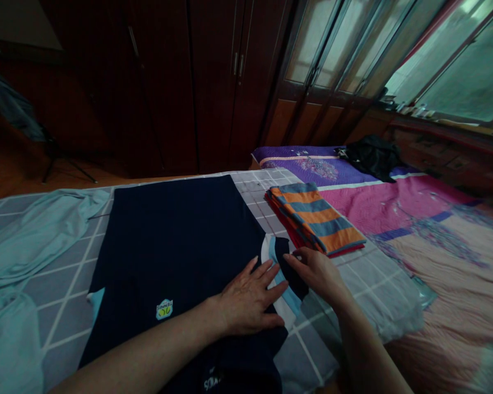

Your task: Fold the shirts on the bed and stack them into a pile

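A navy shirt (176,230) lies spread on a grey checked cloth, with a small tennis badge near its lower left. Its sleeve on the right has white, light blue and navy bands. Flat on the shirt beside that sleeve rests my left hand (252,301), its fingers spread over the white and blue bands. My right hand (318,271) is at the sleeve's outer navy end, thumb and fingers closed on the fabric edge. Part of the shirt's collar area is cut off at the bottom of the view.
Folded orange and grey striped clothing (316,210) lies right of the shirt, with red fabric beneath it. A pale green garment (36,241) spreads at the left. Beyond are a patterned bedspread (398,202), a black bag-like item (372,156) and dark wardrobes (213,93).
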`<state>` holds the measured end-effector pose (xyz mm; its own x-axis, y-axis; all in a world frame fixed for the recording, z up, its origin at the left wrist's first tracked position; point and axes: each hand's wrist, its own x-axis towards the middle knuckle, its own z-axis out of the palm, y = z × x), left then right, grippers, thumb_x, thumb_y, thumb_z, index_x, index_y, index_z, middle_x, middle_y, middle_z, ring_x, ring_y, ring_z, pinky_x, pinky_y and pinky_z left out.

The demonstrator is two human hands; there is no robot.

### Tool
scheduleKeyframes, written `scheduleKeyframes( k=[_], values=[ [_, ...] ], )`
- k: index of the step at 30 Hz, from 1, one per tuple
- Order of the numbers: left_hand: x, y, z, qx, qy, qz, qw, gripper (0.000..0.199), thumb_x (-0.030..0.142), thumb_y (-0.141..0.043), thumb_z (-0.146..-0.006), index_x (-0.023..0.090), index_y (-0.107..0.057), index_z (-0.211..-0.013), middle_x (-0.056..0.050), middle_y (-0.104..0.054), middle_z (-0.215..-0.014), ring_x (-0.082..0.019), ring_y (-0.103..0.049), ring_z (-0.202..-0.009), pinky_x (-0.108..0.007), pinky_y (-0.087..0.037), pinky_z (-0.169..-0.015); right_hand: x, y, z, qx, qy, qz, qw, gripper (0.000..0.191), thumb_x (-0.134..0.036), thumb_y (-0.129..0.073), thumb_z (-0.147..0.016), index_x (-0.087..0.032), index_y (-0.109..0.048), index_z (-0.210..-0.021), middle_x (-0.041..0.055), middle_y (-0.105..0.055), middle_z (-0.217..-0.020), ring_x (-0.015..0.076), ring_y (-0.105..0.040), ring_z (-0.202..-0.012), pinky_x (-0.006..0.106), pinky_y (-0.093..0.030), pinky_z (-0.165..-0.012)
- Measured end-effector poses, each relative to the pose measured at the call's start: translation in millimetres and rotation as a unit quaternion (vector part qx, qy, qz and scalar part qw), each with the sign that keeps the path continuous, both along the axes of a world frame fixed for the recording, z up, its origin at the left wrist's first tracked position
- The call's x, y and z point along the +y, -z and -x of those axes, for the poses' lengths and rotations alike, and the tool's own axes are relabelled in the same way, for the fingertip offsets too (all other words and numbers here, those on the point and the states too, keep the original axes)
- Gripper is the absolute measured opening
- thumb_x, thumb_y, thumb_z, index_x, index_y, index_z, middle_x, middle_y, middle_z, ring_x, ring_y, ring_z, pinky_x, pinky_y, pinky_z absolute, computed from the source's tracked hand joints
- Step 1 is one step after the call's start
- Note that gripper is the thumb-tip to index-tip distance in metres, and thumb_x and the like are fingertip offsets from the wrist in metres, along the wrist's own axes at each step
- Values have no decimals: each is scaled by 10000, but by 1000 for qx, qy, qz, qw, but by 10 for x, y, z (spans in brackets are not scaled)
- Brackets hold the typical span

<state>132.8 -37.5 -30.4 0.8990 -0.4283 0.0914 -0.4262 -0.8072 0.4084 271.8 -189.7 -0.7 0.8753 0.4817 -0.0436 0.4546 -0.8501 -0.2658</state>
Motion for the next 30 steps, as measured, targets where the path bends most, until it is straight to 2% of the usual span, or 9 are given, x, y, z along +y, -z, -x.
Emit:
scheduleKeyframes(
  k=[3, 7, 10, 13, 18, 21, 24, 27, 30],
  values=[
    [3, 10, -13, -3, 3, 9, 1000, 672, 562, -460, -874, 186, -323, -1414, -173, -211, -1516, -312, -133, -1404, -529, -129, -1116, -184, 102, 128, 48, -1, -25, 999, 368, -524, -504, -821, -184, -633, -762, 33, -610, -606, 188, -591, -601, 255, -337, -505],
    [1, 30, -10, -3, 1, 12, 1000, 693, 546, -495, -862, 183, -309, -1423, -169, -223, -1513, -303, -133, -1406, -512, -116, -1120, -310, 174, 177, 69, 6, -130, 989, 321, -472, -514, -781, -206, -538, -602, -5, -530, -513, 154, -512, -509, 246, -312, -457],
    [6, 46, -1, -10, 1, 16, 1000, 676, 550, -482, -868, 188, -322, -1417, -168, -228, -1511, -295, -130, -1408, -513, -111, -1120, -324, 146, 193, 100, 50, -228, 967, 301, -479, -555, -732, -203, -544, -615, -17, -507, -506, 145, -476, -497, 248, -338, -458],
    [10, 52, 3, -21, -2, 25, 999, 662, 542, -493, -865, 204, -330, -1410, -152, -227, -1514, -290, -149, -1405, -509, -121, -1121, -313, 110, 264, 190, 56, -328, 924, 319, -492, -626, -693, -184, -558, -645, -21, -517, -533, 129, -471, -496, 245, -372, -471],
    [1, 40, -2, -20, -3, 23, 1000, 665, 528, -528, -848, 200, -343, -1396, -151, -231, -1515, -303, -173, -1398, -508, -124, -1122, -278, 118, 377, 259, 64, -427, 864, 404, -422, -743, -600, -164, -631, -890, 12, -615, -717, 130, -544, -569, 233, -413, -492],
    [-5, 30, -2, -18, -7, 10, 1000, 622, 525, -526, -851, 199, -386, -1362, -148, -266, -1504, -286, -171, -1401, -497, -109, -1129, -267, 154, 381, 286, 30, -415, 863, 517, -377, -747, -572, -149, -608, -1015, -31, -568, -636, 121, -530, -538, 233, -409, -495],
    [-7, 24, 4, -18, -6, 0, 1000, 598, 525, -520, -857, 173, -423, -1330, -173, -291, -1487, -287, -165, -1402, -493, -108, -1129, -293, 171, 374, 226, 29, -340, 913, 549, -370, -713, -615, -116, -581, -1083, -36, -563, -605, 129, -529, -532, 243, -405, -500],
    [-5, 21, 9, -18, -6, 1, 1000, 583, 531, -505, -865, 153, -451, -1306, -188, -298, -1480, -289, -158, -1403, -492, -104, -1129, -346, 171, 378, 180, 13, -221, 958, 302, -413, -649, -711, -128, -639, -811, 2, -586, -589, 137, -535, -533, 238, -373, -470],
    [-1, 23, 5, -8, -2, 4, 1000, 618, 539, -494, -867, 165, -408, -1351, -183, -272, -1492, -289, -141, -1406, -498, -102, -1128, -389, 186, 371, 221, 21, -249, 943, 266, -388, -652, -704, -161, -560, -600, -15, -549, -508, 115, -497, -475, 218, -340, -433]
  ],
)
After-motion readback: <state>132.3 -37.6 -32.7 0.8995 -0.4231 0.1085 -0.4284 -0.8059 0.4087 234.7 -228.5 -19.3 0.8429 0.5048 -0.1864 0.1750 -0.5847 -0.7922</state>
